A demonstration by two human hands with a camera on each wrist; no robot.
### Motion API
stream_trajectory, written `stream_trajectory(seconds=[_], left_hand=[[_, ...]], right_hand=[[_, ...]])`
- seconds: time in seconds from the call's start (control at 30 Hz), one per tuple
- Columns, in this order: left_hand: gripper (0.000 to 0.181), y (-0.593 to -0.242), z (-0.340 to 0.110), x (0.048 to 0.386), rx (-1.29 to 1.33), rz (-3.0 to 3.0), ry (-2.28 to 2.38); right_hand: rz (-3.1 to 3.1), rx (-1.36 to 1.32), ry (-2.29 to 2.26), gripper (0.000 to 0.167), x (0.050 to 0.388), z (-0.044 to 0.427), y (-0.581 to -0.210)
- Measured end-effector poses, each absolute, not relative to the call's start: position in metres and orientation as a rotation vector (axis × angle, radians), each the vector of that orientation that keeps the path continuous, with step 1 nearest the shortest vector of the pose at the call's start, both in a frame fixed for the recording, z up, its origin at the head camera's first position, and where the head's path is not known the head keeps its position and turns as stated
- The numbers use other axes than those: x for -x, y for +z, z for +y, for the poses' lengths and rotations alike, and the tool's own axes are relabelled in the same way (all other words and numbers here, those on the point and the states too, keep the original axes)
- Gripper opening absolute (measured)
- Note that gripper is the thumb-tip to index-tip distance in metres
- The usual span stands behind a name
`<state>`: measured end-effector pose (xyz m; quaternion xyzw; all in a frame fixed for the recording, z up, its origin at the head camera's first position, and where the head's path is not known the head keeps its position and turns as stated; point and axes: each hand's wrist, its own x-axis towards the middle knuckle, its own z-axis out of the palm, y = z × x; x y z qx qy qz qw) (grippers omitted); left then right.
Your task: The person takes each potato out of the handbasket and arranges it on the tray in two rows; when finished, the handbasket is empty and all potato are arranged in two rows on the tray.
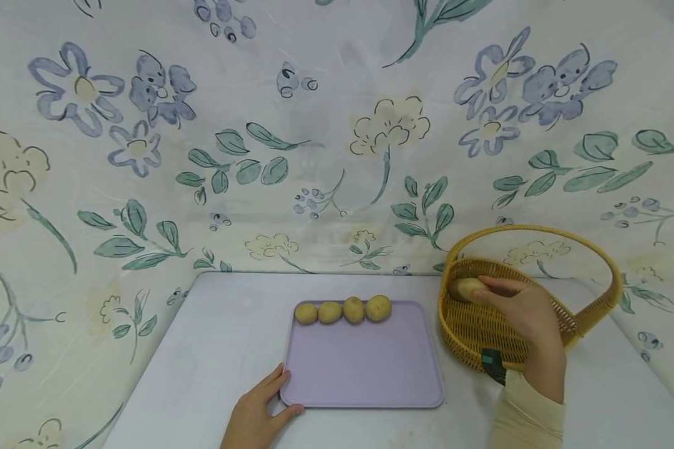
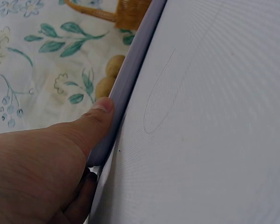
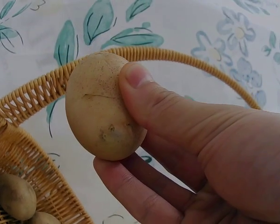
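Note:
My right hand [image 1: 525, 312] pinches a potato [image 1: 472, 289] over the wicker basket [image 1: 483, 330]; in the right wrist view the thumb lies on one side of this potato [image 3: 100, 112], with fingers on the other. Two more potatoes [image 3: 15, 196] show inside the basket. My left hand [image 1: 255, 408] holds the near left corner of the lilac tray [image 1: 365, 368], thumb at the near rim and fingers at the left rim. Along the tray's far edge lies a row of several potatoes [image 1: 354, 310]. The left wrist view shows the thumb on the tray's rim [image 2: 126, 86].
The white table [image 1: 202, 349] carries the tray in the middle and the basket at the right. The basket's tall handle [image 1: 528, 228] arches above it. A floral cloth [image 1: 314, 143] hangs behind the table and along its sides.

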<state>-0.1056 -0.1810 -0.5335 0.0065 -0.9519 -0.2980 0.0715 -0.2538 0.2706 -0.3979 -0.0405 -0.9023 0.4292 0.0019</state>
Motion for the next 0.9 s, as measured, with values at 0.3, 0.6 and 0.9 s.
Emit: stream_trajectory(seconds=[0.3,0.6,0.9], left_hand=[[0.075,-0.533,-0.18,0.105,-0.029,-2.868,-0.9],[0.075,-0.534,-0.181,0.107,-0.018,-2.859,-0.896],[0.074,-0.534,-0.181,0.106,-0.025,-2.845,-0.898]], right_hand=[[-2.84,0.109,1.307,0.068,0.25,0.263,-0.392],[-2.817,0.118,1.318,0.07,0.249,0.256,-0.39],[-2.84,0.138,1.356,0.071,0.252,0.242,-0.387]])
